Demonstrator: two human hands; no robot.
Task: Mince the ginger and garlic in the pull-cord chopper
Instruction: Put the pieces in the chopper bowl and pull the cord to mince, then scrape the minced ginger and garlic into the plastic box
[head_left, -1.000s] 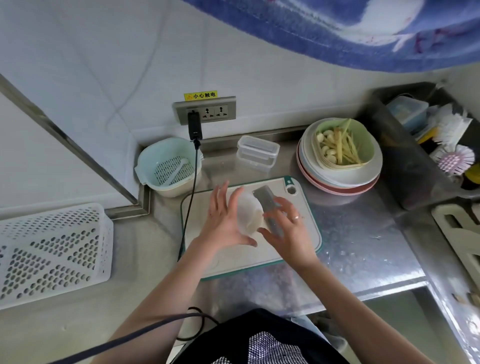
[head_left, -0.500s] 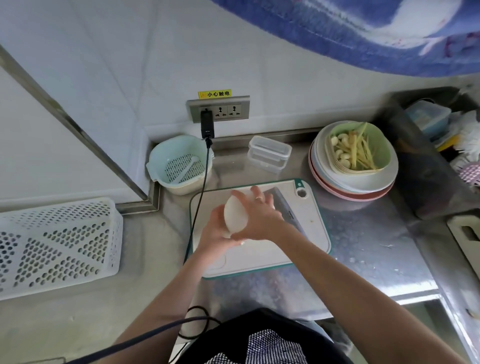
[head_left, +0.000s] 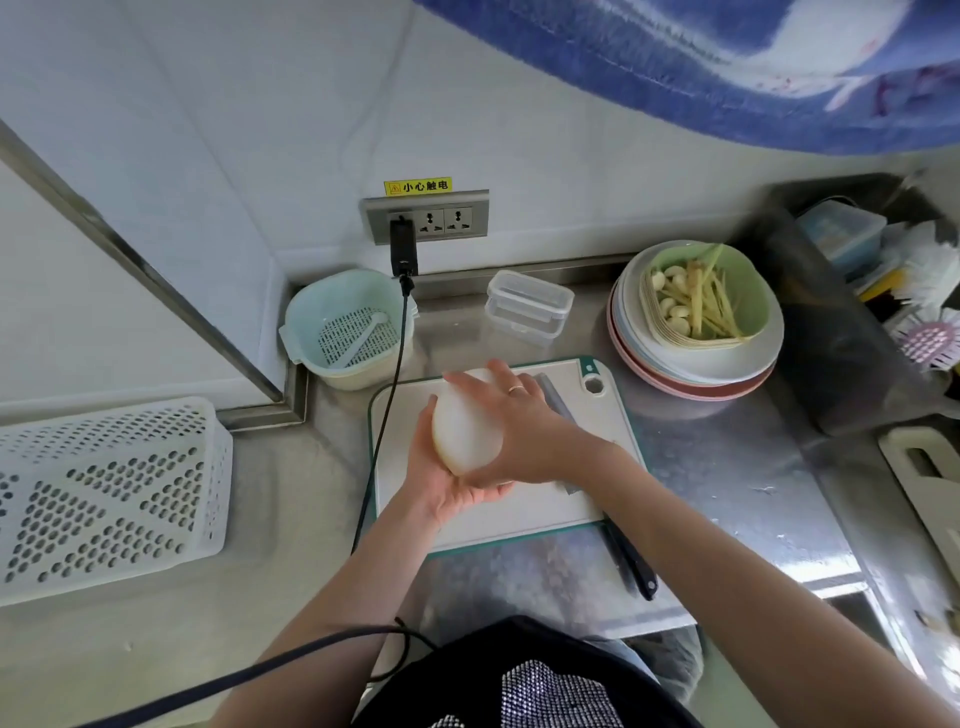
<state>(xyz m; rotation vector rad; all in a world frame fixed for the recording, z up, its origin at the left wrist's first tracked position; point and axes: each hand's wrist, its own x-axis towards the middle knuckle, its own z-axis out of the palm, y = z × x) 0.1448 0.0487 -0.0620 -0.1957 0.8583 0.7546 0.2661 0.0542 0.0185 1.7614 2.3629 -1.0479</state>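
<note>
Chopper (head_left: 465, 426), held only by the left hand (head_left: 441, 488) a second ago, now sits clasped between both hands, right hand (head_left: 519, 431) on top.

Probably a kitchen: steel counter (head_left: 727, 467), cutting board (head_left: 519, 514), stacked plates (head_left: 727, 369)

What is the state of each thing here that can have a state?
Chopper: off the board, held in both hands.
Left hand: cups it from below.
Right hand: fingers curled over it.
Green bowl: holds garlic and ginger strips.
Clear box: lid on.
Knife: lying flat.
</note>
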